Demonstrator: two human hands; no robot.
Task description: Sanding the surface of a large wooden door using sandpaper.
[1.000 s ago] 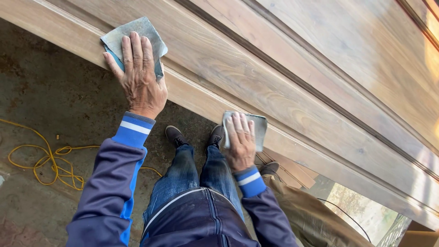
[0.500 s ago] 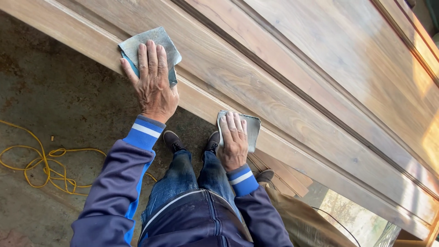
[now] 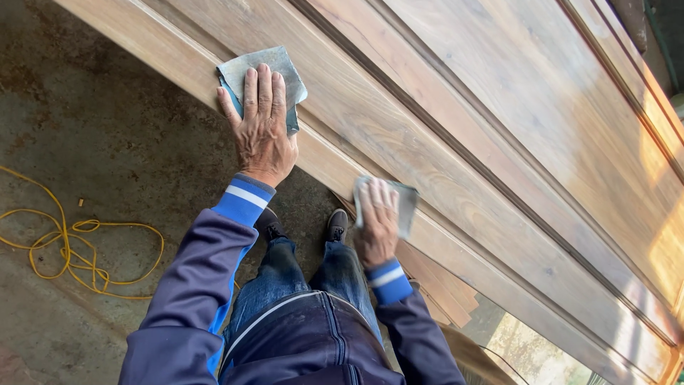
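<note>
A long wooden panel (image 3: 499, 135) with moulded grooves runs diagonally from upper left to lower right. My left hand (image 3: 263, 128) lies flat on a grey sheet of sandpaper (image 3: 274, 68), pressing it on the panel's near edge rail. Lower down the same rail, my right hand (image 3: 376, 222) presses a second grey sandpaper sheet (image 3: 406, 207); this hand is blurred. Both sleeves are dark blue with bright blue, white-striped cuffs.
Below the panel is a stained concrete floor (image 3: 92, 142) with a tangled yellow cord (image 3: 71, 249) at left. My jeans and dark shoes (image 3: 336, 224) stand beside the panel. Stacked wooden slats (image 3: 434, 278) lie under its edge at lower right.
Both hands with their sandpaper sheets have shifted rightward in view along the edge rail. The right hand is blurred now, sliding on the rail.
</note>
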